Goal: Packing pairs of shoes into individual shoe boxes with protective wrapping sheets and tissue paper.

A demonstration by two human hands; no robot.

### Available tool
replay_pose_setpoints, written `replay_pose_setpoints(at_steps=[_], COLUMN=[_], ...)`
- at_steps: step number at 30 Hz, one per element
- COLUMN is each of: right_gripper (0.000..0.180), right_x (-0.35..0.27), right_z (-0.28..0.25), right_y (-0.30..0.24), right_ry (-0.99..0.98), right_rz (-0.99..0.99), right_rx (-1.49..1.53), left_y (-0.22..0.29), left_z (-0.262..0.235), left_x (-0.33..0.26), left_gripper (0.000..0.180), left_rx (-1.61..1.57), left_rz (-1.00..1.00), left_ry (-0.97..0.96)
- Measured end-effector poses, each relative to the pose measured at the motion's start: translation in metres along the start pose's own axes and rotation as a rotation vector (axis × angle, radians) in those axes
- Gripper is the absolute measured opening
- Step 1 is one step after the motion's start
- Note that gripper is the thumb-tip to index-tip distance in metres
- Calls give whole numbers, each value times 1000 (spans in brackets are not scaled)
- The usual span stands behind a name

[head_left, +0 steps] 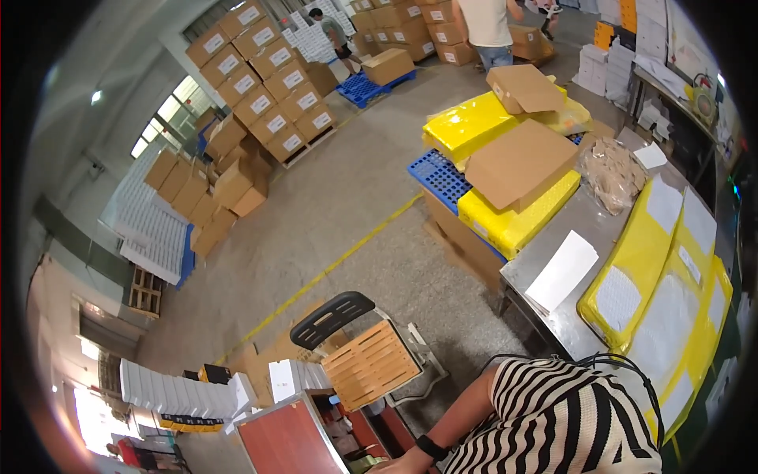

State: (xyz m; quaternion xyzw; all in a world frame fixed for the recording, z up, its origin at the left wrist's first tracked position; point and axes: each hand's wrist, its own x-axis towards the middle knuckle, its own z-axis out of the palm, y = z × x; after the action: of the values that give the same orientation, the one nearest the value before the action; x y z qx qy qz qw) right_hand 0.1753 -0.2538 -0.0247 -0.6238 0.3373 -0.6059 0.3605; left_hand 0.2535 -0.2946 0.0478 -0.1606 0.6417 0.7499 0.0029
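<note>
Your right hand (399,466), below the dark wristband (431,448), is mostly cut off at the lower edge; whether its grip is spread or pinching something can't be told. Your left is out of view, its grip likewise unknown.

Nearest your right hand is an open red-lined recess (395,429) beside the red worktop (288,441). Small items (344,439) lie jumbled at its left side, too blurred to name.

Just beyond stands your slatted chair (373,363), with white boxes (288,381) to its left.

To your right, the metal worktop (545,246) carries long yellow packs (633,265) with pale patches, a white sheet (563,271) and a clear bag (612,174) filled with crumpled brown material.

Past its left edge, more yellow bundles (525,215) lie on a blue perforated pallet (437,175), with a flat carton (521,163) on top and another carton (524,88) behind it; their contents are hidden.

Farther off, a closed carton (388,67) sits on a blue pallet (365,90), left of which labelled cartons (264,83) rise in a tall stack.
</note>
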Motion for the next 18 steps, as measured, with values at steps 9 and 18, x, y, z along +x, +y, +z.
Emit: replay_pose_setpoints(at_steps=[9,18], right_gripper=[14,16], right_x=[19,61], right_z=[-10,148], right_y=[-19,0], right_ry=[-152,-638], right_rz=[-266,20], right_rx=[-612,72], left_y=[-20,-89], left_z=[-12,19], left_x=[-90,-205], left_gripper=[40,11], left_rx=[-78,481], left_rz=[-110,-254], left_ry=[648,1446])
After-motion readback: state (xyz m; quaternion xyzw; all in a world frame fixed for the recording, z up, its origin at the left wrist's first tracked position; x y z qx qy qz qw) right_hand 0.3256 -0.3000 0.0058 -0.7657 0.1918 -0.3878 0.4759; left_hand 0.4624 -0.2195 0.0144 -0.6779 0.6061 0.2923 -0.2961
